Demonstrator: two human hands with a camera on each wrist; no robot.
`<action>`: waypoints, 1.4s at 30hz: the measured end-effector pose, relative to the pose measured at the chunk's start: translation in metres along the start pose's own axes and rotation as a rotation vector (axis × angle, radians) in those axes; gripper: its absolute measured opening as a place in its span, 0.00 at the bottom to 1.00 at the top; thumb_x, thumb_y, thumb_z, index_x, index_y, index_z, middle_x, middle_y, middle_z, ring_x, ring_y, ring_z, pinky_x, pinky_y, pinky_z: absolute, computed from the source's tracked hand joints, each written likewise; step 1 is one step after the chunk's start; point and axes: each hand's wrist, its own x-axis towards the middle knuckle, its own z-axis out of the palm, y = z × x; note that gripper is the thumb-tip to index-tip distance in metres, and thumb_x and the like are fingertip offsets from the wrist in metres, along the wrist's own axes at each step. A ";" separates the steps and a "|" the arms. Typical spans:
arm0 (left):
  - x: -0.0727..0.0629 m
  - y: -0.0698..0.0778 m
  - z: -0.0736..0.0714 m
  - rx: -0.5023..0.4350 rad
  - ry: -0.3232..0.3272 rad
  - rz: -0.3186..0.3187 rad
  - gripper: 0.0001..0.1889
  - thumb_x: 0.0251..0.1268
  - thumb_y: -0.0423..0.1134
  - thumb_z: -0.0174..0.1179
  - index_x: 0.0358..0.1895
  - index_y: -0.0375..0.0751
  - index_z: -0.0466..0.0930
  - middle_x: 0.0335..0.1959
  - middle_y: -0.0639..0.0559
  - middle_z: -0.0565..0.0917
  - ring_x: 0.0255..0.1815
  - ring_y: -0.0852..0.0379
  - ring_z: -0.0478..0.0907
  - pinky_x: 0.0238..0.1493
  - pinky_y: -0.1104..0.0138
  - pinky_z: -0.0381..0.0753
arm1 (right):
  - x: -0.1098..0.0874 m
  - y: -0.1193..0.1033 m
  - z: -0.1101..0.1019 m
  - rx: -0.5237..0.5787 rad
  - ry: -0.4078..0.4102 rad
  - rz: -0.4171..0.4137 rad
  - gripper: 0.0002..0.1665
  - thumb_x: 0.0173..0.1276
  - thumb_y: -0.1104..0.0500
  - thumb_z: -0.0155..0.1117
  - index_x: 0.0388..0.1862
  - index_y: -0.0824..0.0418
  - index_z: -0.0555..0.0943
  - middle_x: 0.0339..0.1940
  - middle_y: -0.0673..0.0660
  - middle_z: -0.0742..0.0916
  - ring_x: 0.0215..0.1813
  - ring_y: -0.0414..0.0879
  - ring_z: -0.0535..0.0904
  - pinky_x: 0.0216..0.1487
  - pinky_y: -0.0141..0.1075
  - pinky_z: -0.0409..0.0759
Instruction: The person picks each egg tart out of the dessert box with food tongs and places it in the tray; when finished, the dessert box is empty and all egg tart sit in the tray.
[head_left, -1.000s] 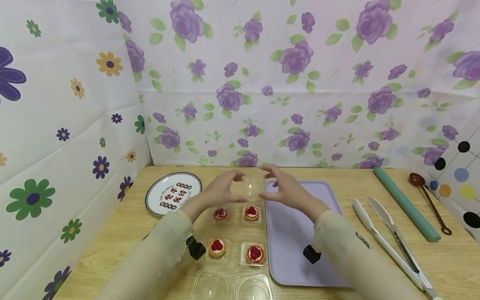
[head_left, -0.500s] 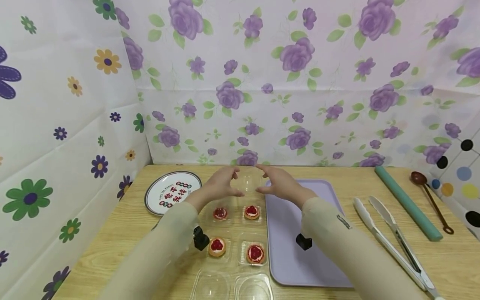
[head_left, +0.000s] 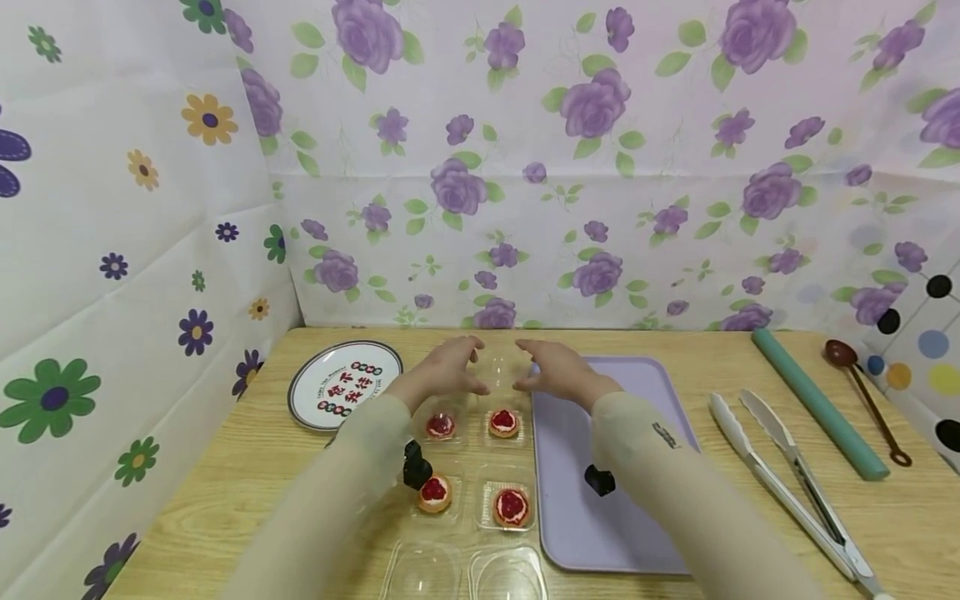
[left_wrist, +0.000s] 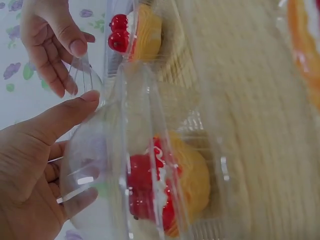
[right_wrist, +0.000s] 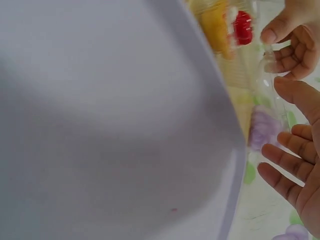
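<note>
My left hand (head_left: 442, 369): relaxed, thumb and fingers well apart | my right hand (head_left: 558, 371): likewise, fingers loosely spread | neither curls round anything; edge contact I can't tell | clear plastic lid (head_left: 498, 368): between my fingertips, just beyond the far-right tart (head_left: 503, 423), beside the lavender tray (head_left: 570, 517)'s left edge

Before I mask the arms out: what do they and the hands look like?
Left sleeve and right sleeve: long, pale cream. A small black block shows by the left cuff, another by the right. Grey mark on the right sleeve, illegible. Left hand, right hand: no gloves. No cables visible.
</note>
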 end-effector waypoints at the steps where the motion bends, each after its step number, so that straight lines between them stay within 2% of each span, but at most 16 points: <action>1: 0.001 0.000 0.000 0.001 -0.009 -0.002 0.41 0.50 0.46 0.73 0.67 0.39 0.64 0.56 0.43 0.78 0.55 0.47 0.75 0.59 0.56 0.76 | 0.001 0.000 0.001 -0.008 -0.004 0.003 0.47 0.62 0.47 0.68 0.74 0.62 0.60 0.68 0.64 0.75 0.66 0.59 0.74 0.68 0.51 0.71; 5: 0.004 0.001 0.000 0.009 -0.053 -0.003 0.41 0.52 0.45 0.72 0.68 0.38 0.64 0.57 0.43 0.78 0.58 0.47 0.75 0.62 0.56 0.75 | 0.001 0.002 0.004 -0.034 -0.025 0.017 0.46 0.62 0.46 0.68 0.73 0.63 0.62 0.70 0.64 0.73 0.69 0.60 0.69 0.72 0.51 0.65; 13: 0.004 0.004 -0.004 -0.008 -0.133 -0.012 0.39 0.56 0.45 0.69 0.69 0.37 0.62 0.60 0.42 0.76 0.61 0.45 0.73 0.66 0.54 0.71 | 0.001 0.002 0.007 -0.096 -0.053 0.010 0.41 0.64 0.45 0.65 0.69 0.65 0.68 0.65 0.64 0.77 0.67 0.60 0.72 0.72 0.51 0.66; 24: 0.005 0.000 -0.004 -0.022 -0.191 0.007 0.41 0.57 0.49 0.68 0.71 0.36 0.60 0.60 0.39 0.76 0.61 0.45 0.73 0.66 0.54 0.72 | 0.000 -0.001 0.006 -0.057 -0.104 0.042 0.40 0.66 0.45 0.63 0.70 0.65 0.66 0.66 0.64 0.77 0.68 0.60 0.71 0.71 0.51 0.66; 30: 0.007 -0.003 -0.002 -0.061 -0.204 -0.001 0.43 0.57 0.49 0.68 0.73 0.39 0.57 0.61 0.39 0.75 0.62 0.45 0.73 0.66 0.53 0.72 | 0.000 -0.004 0.006 -0.044 -0.134 0.064 0.40 0.66 0.46 0.62 0.70 0.66 0.65 0.67 0.64 0.75 0.69 0.60 0.70 0.72 0.52 0.65; 35: 0.007 -0.003 -0.003 -0.059 -0.198 0.002 0.44 0.57 0.50 0.68 0.74 0.41 0.55 0.63 0.38 0.74 0.63 0.44 0.72 0.66 0.51 0.72 | 0.001 -0.004 0.005 -0.060 -0.134 0.051 0.39 0.67 0.46 0.61 0.70 0.66 0.66 0.67 0.65 0.75 0.69 0.60 0.70 0.72 0.53 0.65; 39: 0.002 -0.004 -0.008 -0.056 -0.184 0.005 0.44 0.58 0.50 0.66 0.74 0.43 0.54 0.66 0.38 0.72 0.65 0.43 0.71 0.66 0.49 0.71 | 0.000 -0.004 0.003 -0.060 -0.120 0.029 0.39 0.67 0.46 0.60 0.70 0.66 0.65 0.68 0.66 0.74 0.70 0.61 0.69 0.73 0.52 0.64; 42: -0.004 -0.005 -0.013 -0.067 -0.163 0.034 0.43 0.59 0.50 0.66 0.74 0.43 0.54 0.67 0.37 0.70 0.67 0.41 0.69 0.66 0.48 0.70 | -0.002 -0.004 -0.001 -0.039 -0.093 0.016 0.39 0.68 0.46 0.59 0.70 0.67 0.65 0.69 0.65 0.74 0.71 0.61 0.67 0.74 0.52 0.63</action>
